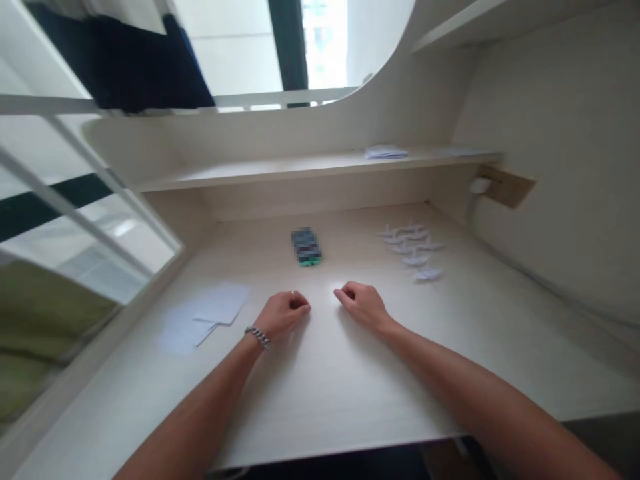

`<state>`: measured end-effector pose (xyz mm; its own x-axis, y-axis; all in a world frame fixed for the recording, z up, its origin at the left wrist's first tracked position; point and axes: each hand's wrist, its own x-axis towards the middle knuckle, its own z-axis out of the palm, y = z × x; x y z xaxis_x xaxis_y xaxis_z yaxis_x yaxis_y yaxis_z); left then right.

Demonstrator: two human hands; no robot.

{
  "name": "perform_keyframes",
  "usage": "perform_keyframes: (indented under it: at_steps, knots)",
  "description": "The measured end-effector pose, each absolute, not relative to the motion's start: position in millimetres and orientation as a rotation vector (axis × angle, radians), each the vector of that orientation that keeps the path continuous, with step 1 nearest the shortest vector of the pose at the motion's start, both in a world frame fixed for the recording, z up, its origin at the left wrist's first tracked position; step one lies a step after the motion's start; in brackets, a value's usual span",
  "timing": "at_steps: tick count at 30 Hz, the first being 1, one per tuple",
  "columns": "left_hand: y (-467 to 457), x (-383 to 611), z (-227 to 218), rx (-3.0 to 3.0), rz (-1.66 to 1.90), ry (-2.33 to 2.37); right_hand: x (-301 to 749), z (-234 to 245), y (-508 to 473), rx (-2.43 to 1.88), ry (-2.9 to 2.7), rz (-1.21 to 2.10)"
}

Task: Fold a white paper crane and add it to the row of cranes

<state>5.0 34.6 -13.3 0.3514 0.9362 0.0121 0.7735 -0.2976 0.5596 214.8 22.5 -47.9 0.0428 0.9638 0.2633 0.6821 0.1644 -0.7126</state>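
Note:
My left hand (285, 313), with a ring and a chain bracelet (259, 337) at the wrist, rests on the white desk (320, 387). Its thumb and fingertips are curled together, and nothing shows between them. Across a short gap, my right hand (363, 303) also lies on the desk, fingers curled in a loose fist with nothing visible in it. White paper sheets (223, 303) overlap to the left of my left hand. Beyond both hands sits a blurred-out phone-like thing (306, 247) with a green edge. Several small, pointed folded paper pieces (416, 250) are grouped beyond my right hand.
A raised shelf (280, 171) spans the back of the desk, carrying a stack of folded paper (386, 152). On the right wall is an outlet plate (513, 187) with a plug and a cable (540, 280). White rails (75, 207) stand along the left side.

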Motion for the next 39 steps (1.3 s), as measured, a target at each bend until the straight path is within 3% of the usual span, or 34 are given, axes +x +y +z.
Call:
perform_keyframes:
  at_steps: [11, 18, 23, 31, 39]
  knots:
    - [17.1, -159.2, -10.3, 1.777, 0.536, 2.405, 170.7, -59.2, 28.5, -1.545, -1.872, 0.527]
    - [40.8, -169.9, -21.3, 1.643, 0.445, 2.496, 173.4, -58.6, 27.2, -1.514, -1.913, 0.556]
    - [50.9, -167.2, -17.9, 1.542, 0.516, 2.487, 175.1, -56.4, 26.6, -1.474, -1.922, 0.613]
    - [39.7, -132.6, -15.5, 1.397, 0.980, 2.186, 176.2, -55.2, 27.9, -1.402, -1.845, 0.688]
    - [6.0, -25.5, -24.9, 1.265, 1.101, 1.447, 167.4, -48.8, 27.7, -1.219, -1.351, 1.308]
